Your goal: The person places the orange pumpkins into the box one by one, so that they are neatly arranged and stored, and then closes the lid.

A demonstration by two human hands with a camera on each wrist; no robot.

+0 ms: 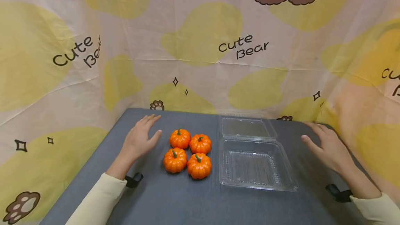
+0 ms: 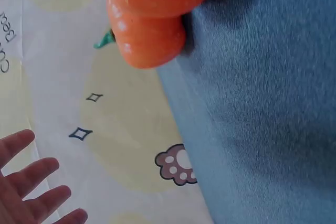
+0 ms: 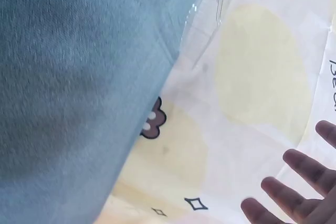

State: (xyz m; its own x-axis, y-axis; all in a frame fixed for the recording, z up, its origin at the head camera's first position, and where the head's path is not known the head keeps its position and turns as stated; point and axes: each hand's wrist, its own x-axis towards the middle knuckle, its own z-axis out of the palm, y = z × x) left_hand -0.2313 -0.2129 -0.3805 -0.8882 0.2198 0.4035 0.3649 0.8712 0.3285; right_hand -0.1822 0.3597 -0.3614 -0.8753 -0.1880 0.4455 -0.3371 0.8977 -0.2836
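Several small orange pumpkins (image 1: 199, 166) with green stems sit in a close cluster on the grey table. To their left my left hand (image 1: 140, 140) is held with fingers straight and thumb apart, touching nothing. In the left wrist view the pumpkins (image 2: 149, 40) show at the top and the fingers of the left hand (image 2: 31, 187) at the lower left. A clear plastic clamshell box (image 1: 256, 162) stands with its lid folded back, right of the pumpkins. Beyond its right side my right hand (image 1: 331, 148) holds nothing, fingers extended.
The grey table (image 1: 175, 204) ends at a printed cloth (image 1: 200, 37) that hangs behind it and along both sides. The box's lid (image 1: 247, 127) lies toward the back edge. A dark band with a camera (image 1: 134, 180) is on the left wrist; another (image 1: 339, 193) is on the right.
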